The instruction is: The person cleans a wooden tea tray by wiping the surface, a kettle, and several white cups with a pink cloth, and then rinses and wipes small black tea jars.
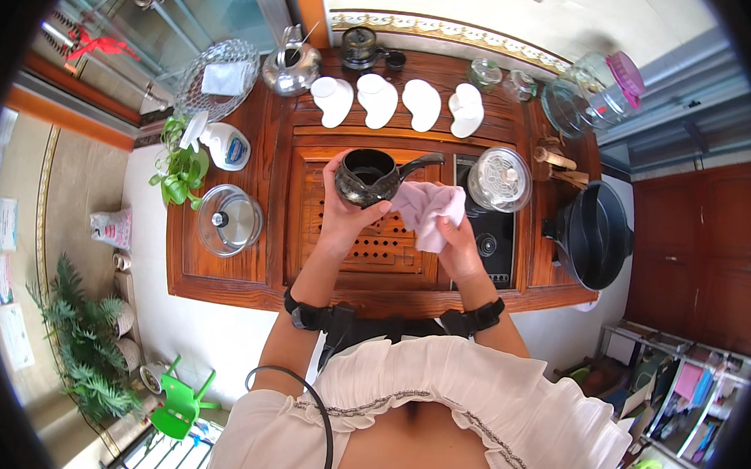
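My left hand (343, 212) grips a dark, glossy side-handled teapot (367, 182) from its left and underside. The pot has no lid on, and its handle points right. In my right hand (459, 245) is a bunched pale pink cloth (429, 213), whose left edge reaches the pot's lower right side. Both hands are above the slatted wooden tea tray (374, 260) set into the tea table. Just right of the cloth, a glass pot with a strainer-like lid (499, 179) stands on the black built-in cooker (496, 247).
Several white curved dishes (421, 105) line the back, near a metal kettle (292, 64). On the left are a spray bottle (227, 147), a lidded glass pot (230, 220) and a plant (185, 167). A black divided pan (595, 236) and large glass jar (570, 104) occupy the right.
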### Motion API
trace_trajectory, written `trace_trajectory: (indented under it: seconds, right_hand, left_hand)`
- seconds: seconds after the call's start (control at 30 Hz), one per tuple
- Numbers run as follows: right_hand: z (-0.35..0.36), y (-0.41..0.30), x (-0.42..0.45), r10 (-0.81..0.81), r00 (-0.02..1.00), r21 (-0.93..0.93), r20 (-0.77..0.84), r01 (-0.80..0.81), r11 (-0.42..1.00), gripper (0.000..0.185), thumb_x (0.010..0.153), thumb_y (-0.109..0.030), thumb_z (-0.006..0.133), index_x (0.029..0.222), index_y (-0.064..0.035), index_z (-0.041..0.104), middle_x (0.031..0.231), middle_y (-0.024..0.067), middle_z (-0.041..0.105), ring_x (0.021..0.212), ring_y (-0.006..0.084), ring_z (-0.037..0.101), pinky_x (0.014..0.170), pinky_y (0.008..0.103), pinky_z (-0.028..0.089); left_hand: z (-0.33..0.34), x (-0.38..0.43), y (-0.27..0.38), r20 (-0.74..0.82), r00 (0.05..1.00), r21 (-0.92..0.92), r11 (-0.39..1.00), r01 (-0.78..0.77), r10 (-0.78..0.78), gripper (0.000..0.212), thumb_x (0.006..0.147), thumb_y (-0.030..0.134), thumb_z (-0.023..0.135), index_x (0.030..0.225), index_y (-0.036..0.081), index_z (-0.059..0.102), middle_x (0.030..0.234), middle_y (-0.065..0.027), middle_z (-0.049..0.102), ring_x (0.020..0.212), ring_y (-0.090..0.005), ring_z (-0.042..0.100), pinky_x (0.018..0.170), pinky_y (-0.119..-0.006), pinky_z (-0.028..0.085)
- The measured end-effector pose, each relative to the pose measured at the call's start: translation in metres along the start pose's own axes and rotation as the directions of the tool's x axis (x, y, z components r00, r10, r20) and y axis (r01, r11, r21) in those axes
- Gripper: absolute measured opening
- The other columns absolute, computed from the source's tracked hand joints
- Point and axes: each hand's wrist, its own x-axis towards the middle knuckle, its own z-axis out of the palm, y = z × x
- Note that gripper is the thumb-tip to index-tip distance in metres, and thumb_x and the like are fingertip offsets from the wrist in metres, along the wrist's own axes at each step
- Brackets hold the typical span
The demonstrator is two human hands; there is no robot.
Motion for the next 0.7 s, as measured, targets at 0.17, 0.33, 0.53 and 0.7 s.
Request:
trace_trajectory:
  seconds: [0.17,0.33,0.53,0.7]
  right_hand:
    - [0.035,-0.005,0.002,-0.156,0.977,-0.075,-0.144,0.146,0.986,0.054,0.093,-0.022,0.070,0.138,-0.0063,0.044,0.123,0.0063,0.057,0.112,0.0135,0.056,0.093,0.0303,0.047]
    - [0.056,-0.017,0.011,-0.275,0.905,-0.108,-0.325,0.254,0.961,0.034,0.093,-0.016,0.067,0.121,-0.0004,0.056,0.109,0.0085,0.065,0.097,0.0138,0.063,0.082,0.0290,0.052]
    - [0.066,-0.038,0.023,-0.251,0.911,-0.085,-0.328,0.237,0.968,0.033,0.089,-0.006,0.061,0.121,0.0032,0.056,0.111,0.0120,0.065,0.099,0.0189,0.066,0.084,0.0318,0.056]
    - [0.052,-0.053,0.039,-0.146,0.954,0.004,-0.260,0.152,0.988,0.034,0.088,-0.001,0.054,0.120,0.0094,0.057,0.115,0.0182,0.065,0.093,0.0272,0.069,0.088,0.0357,0.057]
  left_hand:
    - [0.036,-0.008,-0.006,0.102,0.989,0.102,0.988,-0.120,0.110,0.096,0.069,-0.003,0.085,0.142,0.008,0.025,0.132,-0.0100,0.046,0.122,-0.0213,0.053,0.103,-0.034,0.049]
    - [0.040,-0.015,0.002,0.190,0.931,0.327,0.874,-0.359,0.311,0.094,0.065,0.003,0.087,0.139,0.007,0.031,0.133,-0.0124,0.046,0.124,-0.0231,0.051,0.103,-0.036,0.046]
    - [0.044,-0.017,0.029,0.378,0.768,0.600,0.496,-0.628,0.516,0.089,0.060,0.007,0.089,0.134,0.008,0.038,0.135,-0.0184,0.046,0.125,-0.0326,0.051,0.102,-0.039,0.046]
    - [0.042,-0.018,0.029,0.392,0.788,0.593,0.524,-0.611,0.475,0.093,0.060,0.007,0.090,0.135,0.009,0.036,0.139,-0.0216,0.043,0.126,-0.0343,0.050,0.104,-0.043,0.043]
